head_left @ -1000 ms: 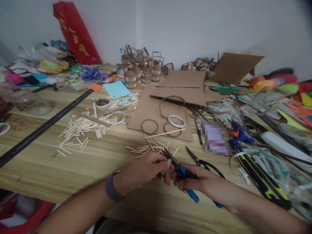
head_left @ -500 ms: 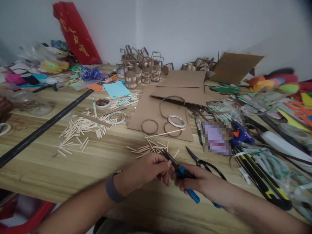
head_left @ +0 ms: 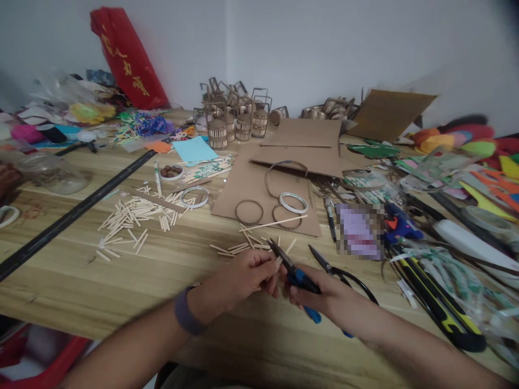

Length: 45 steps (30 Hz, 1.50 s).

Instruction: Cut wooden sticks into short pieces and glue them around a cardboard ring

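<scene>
My right hand [head_left: 324,297] grips blue-handled cutting pliers [head_left: 292,271], their dark jaws pointing up and left. My left hand [head_left: 245,275], with a grey wristband behind it, pinches a thin wooden stick [head_left: 277,261] and holds it against the jaws. Both hands hover low over the wooden table [head_left: 121,281] near its front edge. A small heap of cut wooden sticks [head_left: 247,246] lies just beyond my left hand. Black scissors [head_left: 336,267] lie on the table right behind my right hand.
A larger scatter of sticks [head_left: 133,216] lies to the left beside a long black ruler [head_left: 77,210]. Cardboard sheets [head_left: 284,173] with rings and tape rolls, small cardboard lanterns [head_left: 235,121], a red bag [head_left: 125,54] and coloured craft clutter at right crowd the table.
Both hands have shifted slightly up and away from the table edge together, still holding the stick and pliers. Nothing else on the table has moved.
</scene>
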{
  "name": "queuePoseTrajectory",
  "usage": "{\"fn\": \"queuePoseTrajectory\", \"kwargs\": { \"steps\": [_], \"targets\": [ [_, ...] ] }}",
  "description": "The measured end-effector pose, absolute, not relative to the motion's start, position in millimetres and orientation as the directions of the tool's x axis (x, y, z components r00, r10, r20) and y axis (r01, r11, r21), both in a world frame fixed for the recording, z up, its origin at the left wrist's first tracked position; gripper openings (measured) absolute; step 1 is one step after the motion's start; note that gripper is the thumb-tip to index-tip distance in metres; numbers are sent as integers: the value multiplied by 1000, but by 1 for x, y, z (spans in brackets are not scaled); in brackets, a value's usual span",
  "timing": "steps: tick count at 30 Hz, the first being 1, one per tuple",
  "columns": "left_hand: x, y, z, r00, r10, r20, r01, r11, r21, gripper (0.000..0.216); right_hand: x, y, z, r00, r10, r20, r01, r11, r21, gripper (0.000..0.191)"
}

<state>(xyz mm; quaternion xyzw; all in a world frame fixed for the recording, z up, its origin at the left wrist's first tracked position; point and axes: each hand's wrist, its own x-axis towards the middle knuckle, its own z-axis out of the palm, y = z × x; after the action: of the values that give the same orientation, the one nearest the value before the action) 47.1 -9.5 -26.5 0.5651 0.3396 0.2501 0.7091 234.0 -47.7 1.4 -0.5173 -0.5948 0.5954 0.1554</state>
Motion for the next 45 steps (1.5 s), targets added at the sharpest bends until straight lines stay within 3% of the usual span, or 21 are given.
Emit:
{"fn": "queuePoseTrajectory", "kwargs": {
  "steps": [4, 7, 10, 14, 19, 24, 27, 30, 33, 35, 40, 45],
  "targets": [
    [42, -3, -23, 488, 862, -138, 13, 151, 988, 35, 240, -42, 0, -239, 898, -369, 475, -223, -851, 29],
    [39, -3, -22, 469, 872, -140, 262, 14, 965, 35, 243, -35, -4, -64, 997, -42, 637, 8, -771, 24],
    [41, -7, -23, 549, 830, -103, 437, -180, 881, 32, 241, -28, -11, -140, 968, 207, 727, 243, -642, 22],
    [45, -10, -28, 562, 826, -40, 507, -306, 806, 29, 232, -25, -25, -255, 951, 173, 793, 308, -526, 16],
    [46, -11, -32, 541, 840, 34, 606, -417, 677, 25, 223, -28, -39, -237, 955, 177, 895, 285, -343, 12],
    [50, -16, -31, 507, 861, 44, 711, -446, 544, 26, 215, -30, -40, -178, 980, 86, 942, 194, -272, 10],
    [50, -16, -30, 499, 866, 30, 702, -425, 572, 27, 216, -28, -37, -163, 984, 76, 924, 179, -337, 8],
    [44, -9, -28, 574, 818, -21, 541, -360, 760, 31, 225, -24, -29, -243, 970, 18, 795, 210, -570, 15],
    [36, -2, -25, 667, 734, -128, 333, -140, 932, 40, 236, -22, -19, -324, 946, -15, 643, 208, -737, 20],
    [34, 0, -23, 678, 717, -164, 278, -44, 960, 42, 240, -22, -16, -324, 946, -18, 619, 197, -760, 21],
    [39, 0, -22, 557, 825, -96, 436, -192, 879, 36, 236, -24, -22, -328, 943, 54, 642, 265, -720, 14],
    [45, 0, -28, 493, 862, -117, 434, -127, 892, 34, 230, -30, -28, -358, 928, 105, 634, 325, -702, 10]
  ]
}}
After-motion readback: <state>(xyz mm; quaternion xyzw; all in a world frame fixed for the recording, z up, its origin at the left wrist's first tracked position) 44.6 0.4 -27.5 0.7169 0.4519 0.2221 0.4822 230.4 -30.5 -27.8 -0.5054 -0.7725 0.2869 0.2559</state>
